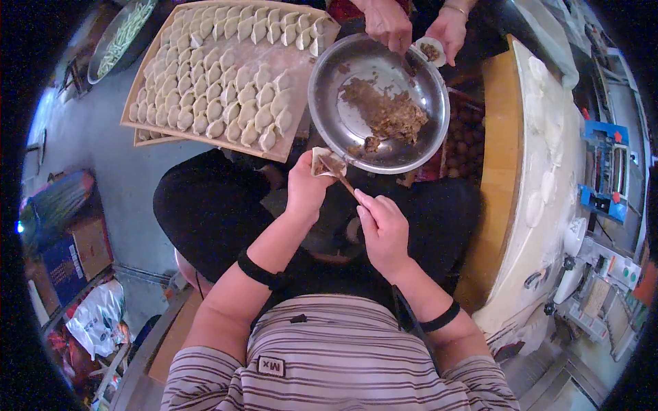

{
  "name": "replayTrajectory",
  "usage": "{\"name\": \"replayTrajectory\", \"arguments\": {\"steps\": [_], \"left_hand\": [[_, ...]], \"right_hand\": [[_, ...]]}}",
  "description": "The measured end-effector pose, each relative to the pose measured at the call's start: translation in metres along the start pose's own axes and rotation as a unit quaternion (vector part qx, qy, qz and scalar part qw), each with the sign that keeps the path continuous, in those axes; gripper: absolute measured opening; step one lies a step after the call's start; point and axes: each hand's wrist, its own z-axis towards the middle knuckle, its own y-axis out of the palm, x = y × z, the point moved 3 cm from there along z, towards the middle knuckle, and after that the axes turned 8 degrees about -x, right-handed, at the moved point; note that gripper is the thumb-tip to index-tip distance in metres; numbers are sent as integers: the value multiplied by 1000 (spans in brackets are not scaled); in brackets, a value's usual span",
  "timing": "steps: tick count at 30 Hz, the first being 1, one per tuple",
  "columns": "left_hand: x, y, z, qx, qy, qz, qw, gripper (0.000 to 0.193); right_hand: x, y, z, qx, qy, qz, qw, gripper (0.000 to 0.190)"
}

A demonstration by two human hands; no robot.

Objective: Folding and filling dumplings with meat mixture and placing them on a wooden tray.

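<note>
My left hand point(304, 186) holds a dumpling wrapper point(320, 154) just below the rim of a large steel bowl point(331, 131). In my right hand point(383, 223) is a thin wooden stick or spatula point(347, 185), its far end on the brown filling in the wrapper. More minced filling point(393, 115) lies in the bowl. Folded dumplings point(205, 87) stand in rows on a floured wooden board point(272, 56) at the upper left.
Across the bowl, another person's hands point(388, 25) hold a filled wrapper point(431, 50). A floured worktable point(534, 195) with wrappers or dough pieces runs along the right. A basin of sliced green vegetable point(126, 38) stands at the upper left. A second board point(154, 138) lies under the first.
</note>
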Motion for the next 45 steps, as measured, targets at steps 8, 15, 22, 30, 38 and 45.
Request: {"name": "replayTrajectory", "arguments": {"steps": [8, 15, 22, 30, 38, 45], "left_hand": [[48, 0, -21, 13, 125, 257, 958, 43], [73, 9, -22, -63, 166, 209, 962, 45], [77, 18, -23, -119, 76, 4, 990, 50], [78, 26, -20, -127, 61, -72, 987, 50], [95, 39, -41, -222, 104, 40, 969, 51], [105, 43, -54, -222, 127, 87, 963, 53]], "right_hand": [[-25, -47, 19, 37, -124, 3, 992, 26], [-26, -69, 20, 19, -154, -39, 987, 28], [-26, -66, 13, 55, -121, 3, 991, 24], [-37, -71, 15, 61, -101, 31, 992, 24], [-48, -84, 61, 13, -146, 23, 989, 49], [-47, -77, 73, -30, -200, 35, 979, 38]]}}
